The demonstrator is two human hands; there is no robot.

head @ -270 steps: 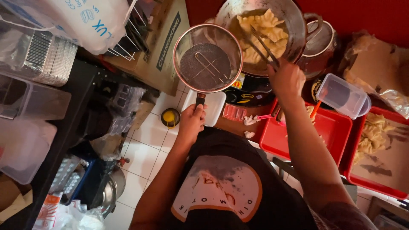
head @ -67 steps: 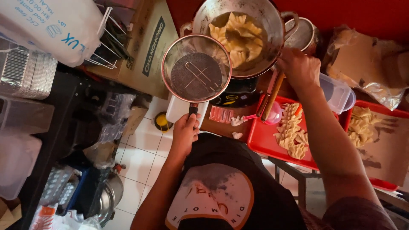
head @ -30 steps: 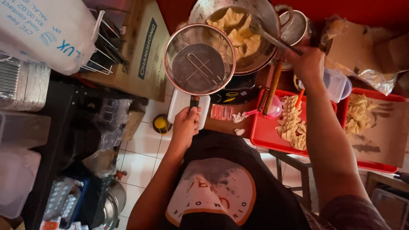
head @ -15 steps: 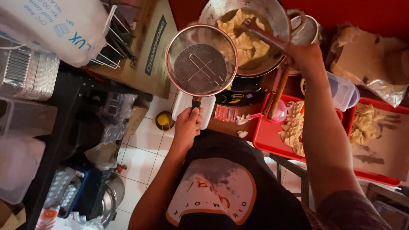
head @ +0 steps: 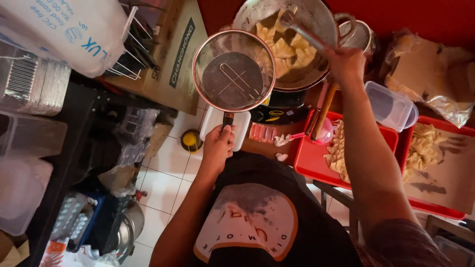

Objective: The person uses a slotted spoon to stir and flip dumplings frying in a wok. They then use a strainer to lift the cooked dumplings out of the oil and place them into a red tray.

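Left hand (head: pixel 217 146) fingers curled tight around the handle of a round mesh strainer (head: pixel 233 71), held level just beside the wok (head: pixel 316 20). Right hand (head: pixel 345 63) closed around a metal utensil (head: pixel 304 32) reaching among pale dumplings (head: pixel 282 47) in the wok (grip partly hidden). Red tray (head: pixel 309 158) below, near the right forearm.

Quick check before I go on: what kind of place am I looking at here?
Most likely a small food stall or cramped commercial kitchen: a large metal wok of pale dough pieces, red trays holding more of them, and stacked foil containers on the dark shelf.
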